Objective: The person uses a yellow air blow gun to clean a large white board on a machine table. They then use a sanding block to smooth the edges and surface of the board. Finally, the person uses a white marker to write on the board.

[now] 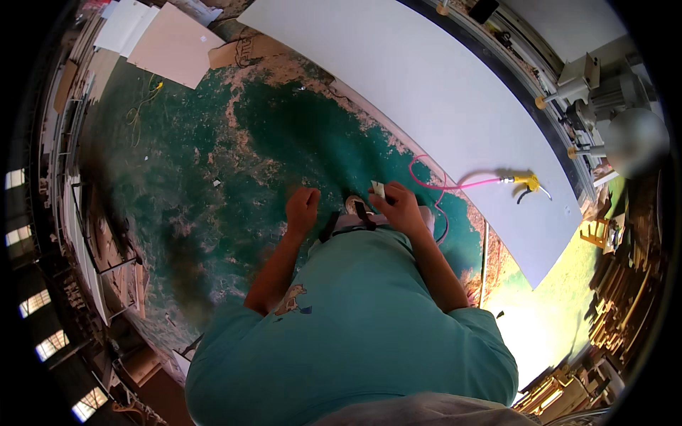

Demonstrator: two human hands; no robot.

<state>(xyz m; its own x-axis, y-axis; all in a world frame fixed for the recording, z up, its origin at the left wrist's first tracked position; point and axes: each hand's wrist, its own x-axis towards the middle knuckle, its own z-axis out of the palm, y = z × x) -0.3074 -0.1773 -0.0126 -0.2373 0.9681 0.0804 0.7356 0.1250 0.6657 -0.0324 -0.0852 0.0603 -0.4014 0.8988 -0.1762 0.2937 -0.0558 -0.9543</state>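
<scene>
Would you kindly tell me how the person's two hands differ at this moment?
The right hand pinches a small pale piece in its fingertips, while the left hand is curled into a loose fist and seems to hold nothing. The right hand sits nearer the pink hose; the left is over bare green floor. Both are bare and raised before the teal shirt.

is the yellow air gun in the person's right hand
No, the yellow air gun lies on the white panel, apart from the right hand, which holds a small pale piece.
</scene>
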